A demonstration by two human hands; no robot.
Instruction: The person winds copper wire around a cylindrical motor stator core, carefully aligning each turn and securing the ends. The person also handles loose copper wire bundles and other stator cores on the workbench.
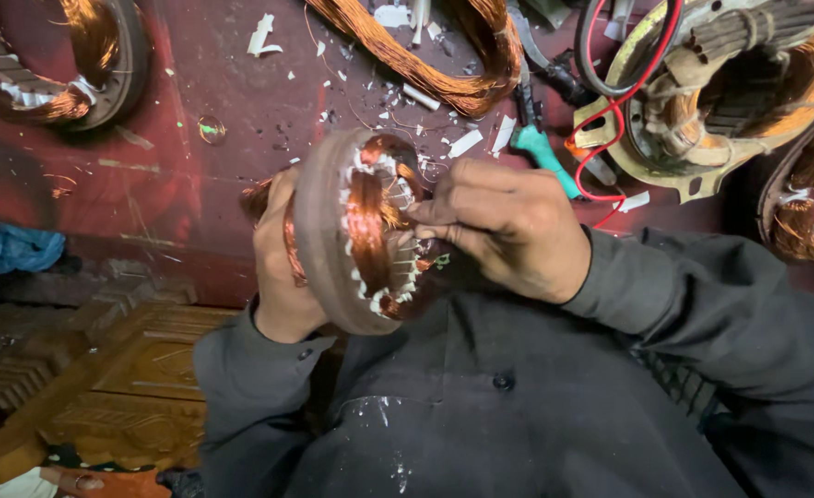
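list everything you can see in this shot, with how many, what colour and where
round grey motor stator with copper windings: one, centre, held on edge
loose copper wire coil: one, top centre
wound stators on the dark red table: three partly seen, one top left, two right
red wire: one, upper right
teal-handled tool: one, centre right
white insulation scraps: many, scattered on the table
blue cloth: one, left edge
carved wooden panel: one, lower left
left hand: grip behind the stator
right hand: fingertips at the windings
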